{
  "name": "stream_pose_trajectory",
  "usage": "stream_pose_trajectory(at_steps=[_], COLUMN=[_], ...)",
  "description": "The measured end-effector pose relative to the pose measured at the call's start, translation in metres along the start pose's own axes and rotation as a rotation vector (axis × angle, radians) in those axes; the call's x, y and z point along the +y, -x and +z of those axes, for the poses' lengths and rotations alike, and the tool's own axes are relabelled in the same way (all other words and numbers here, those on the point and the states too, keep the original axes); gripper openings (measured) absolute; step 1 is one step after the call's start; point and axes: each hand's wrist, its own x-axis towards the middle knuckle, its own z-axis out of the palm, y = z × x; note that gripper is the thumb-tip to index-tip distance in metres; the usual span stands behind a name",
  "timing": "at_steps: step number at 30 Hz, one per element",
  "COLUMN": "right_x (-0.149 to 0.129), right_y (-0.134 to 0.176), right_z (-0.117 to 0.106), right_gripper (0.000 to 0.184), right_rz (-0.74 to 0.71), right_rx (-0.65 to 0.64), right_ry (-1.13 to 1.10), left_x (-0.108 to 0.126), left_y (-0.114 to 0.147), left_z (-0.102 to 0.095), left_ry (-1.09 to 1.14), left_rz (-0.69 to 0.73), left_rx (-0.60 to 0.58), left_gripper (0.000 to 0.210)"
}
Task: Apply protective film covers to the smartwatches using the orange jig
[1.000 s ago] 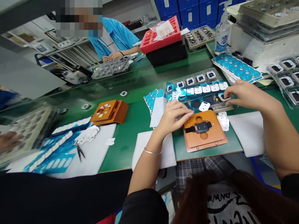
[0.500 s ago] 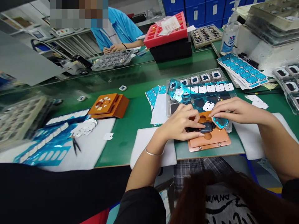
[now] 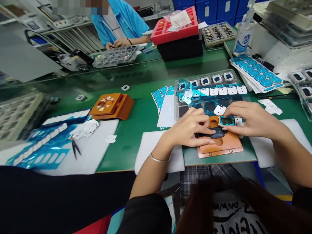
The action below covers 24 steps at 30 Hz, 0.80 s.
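My left hand point(image 3: 187, 130) bends over a copper-orange fixture plate point(image 3: 209, 150) at the table's front edge. Its thumb and fingers press a dark, rounded, watch-like module point(image 3: 217, 132) against that plate. My right hand point(image 3: 251, 118) pinches a small part with a bright blue rim and dark centre point(image 3: 227, 120), tilted up beside the module. Some white pieces point(image 3: 239, 122) show just behind the right fingers. Beyond the fixture lies a white cut-out label point(image 3: 219, 110), on the near edge of a clear tray point(image 3: 179, 105).
Blue sticker sheets point(image 3: 258, 71) lie at the right and a pump bottle point(image 3: 243, 35) stands behind them. An orange block fixture point(image 3: 112, 105), black tweezers point(image 3: 75, 149) and white labels point(image 3: 85, 129) are on the left. Across the table sits a person in blue point(image 3: 124, 19).
My right hand has turned the blue-rimmed part, lifting it slightly up and away from me, so its dark centre shows. My left hand stays on the dark module. The view has shifted a little.
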Motion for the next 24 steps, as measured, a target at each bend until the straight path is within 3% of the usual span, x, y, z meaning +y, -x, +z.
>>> stream_pose_trajectory(at_steps=[6, 11, 24], right_x=[-0.011, -0.020, -0.018], right_y=[-0.006, -0.011, -0.009], right_z=[0.007, 0.021, 0.021], right_gripper=[0.020, 0.019, 0.026], right_rz=[-0.094, -0.132, -0.042], right_rx=[0.054, 0.094, -0.006], right_ry=[-0.213, -0.264, -0.214], left_x=[-0.002, -0.009, -0.012], left_y=[0.000, 0.002, -0.001], left_z=[-0.002, -0.001, 0.005], left_ry=[-0.109, -0.302, -0.386], left_rz=[0.060, -0.077, -0.104], left_rx=[0.277, 0.493, 0.604], left_gripper=[0.026, 0.032, 0.035])
